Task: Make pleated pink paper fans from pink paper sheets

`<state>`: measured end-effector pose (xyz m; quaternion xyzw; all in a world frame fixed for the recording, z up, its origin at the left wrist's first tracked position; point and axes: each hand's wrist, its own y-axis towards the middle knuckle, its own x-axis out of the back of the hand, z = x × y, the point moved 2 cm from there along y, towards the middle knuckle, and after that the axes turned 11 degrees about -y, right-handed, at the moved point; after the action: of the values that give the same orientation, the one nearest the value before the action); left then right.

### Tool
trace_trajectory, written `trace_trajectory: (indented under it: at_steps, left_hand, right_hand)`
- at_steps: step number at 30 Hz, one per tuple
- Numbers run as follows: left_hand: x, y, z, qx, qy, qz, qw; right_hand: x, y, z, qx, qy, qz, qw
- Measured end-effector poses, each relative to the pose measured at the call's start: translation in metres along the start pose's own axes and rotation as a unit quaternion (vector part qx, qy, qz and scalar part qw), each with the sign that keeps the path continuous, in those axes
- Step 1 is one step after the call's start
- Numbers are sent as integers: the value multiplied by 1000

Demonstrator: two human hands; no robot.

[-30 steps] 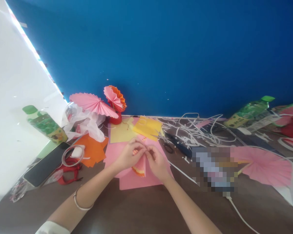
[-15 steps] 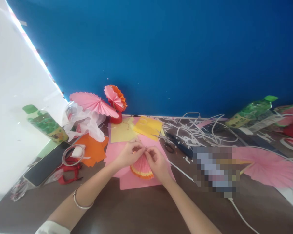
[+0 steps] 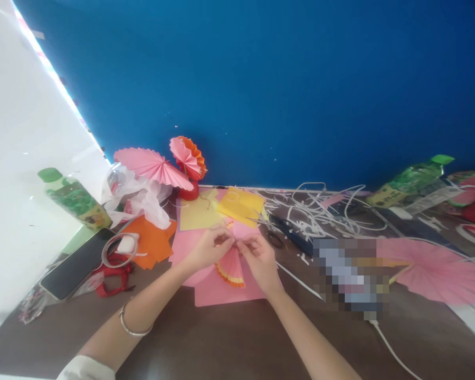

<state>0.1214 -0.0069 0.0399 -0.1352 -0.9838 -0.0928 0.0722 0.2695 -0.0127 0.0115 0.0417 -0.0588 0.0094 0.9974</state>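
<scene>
Two bare hands pinch the middle of a small pleated paper piece above pink sheets.
The left hand (image 3: 212,245) and right hand (image 3: 260,257) meet, thumbs and fingertips closed on the pleated paper piece (image 3: 231,268), pink with a yellow and orange edge. Its pleats are folded and its near end is fanned partway; its far end shows narrow beyond the fingers, so the spreading looks incomplete. Whether its middle is tied cannot be told. Beneath lie pink sheets (image 3: 211,295); farther off, yellow paper (image 3: 241,205) and scissors (image 3: 276,239). Behind, to the left, are two opened paper rosettes (image 3: 152,164).
</scene>
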Motion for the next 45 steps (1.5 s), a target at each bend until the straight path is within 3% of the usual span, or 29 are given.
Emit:
trace_trajectory:
  at_steps: [7, 14, 26, 34, 40, 45]
  left_hand:
    - [3, -1, 1, 25, 30, 7, 999]
    - [-1, -2, -4, 0, 61, 26, 998]
    - [-9, -5, 3, 0, 21, -30, 999]
    - [-8, -2, 4, 17, -35, -25, 999]
    - [-6, -2, 4, 42, -59, -33, 997]
    - [-6, -1, 6, 23, -61, -16, 998]
  right_hand:
    - [0, 0, -3, -20, 24, -2, 1000]
    - [1, 1, -8, -21, 41, -21, 999]
    - [-2, -2, -6, -23, 66, -20, 997]
    - [0, 1, -11, -6, 101, 12, 995]
    - [3, 1, -7, 16, -7, 20, 1000]
    - [3, 0, 2, 58, -72, 13, 996]
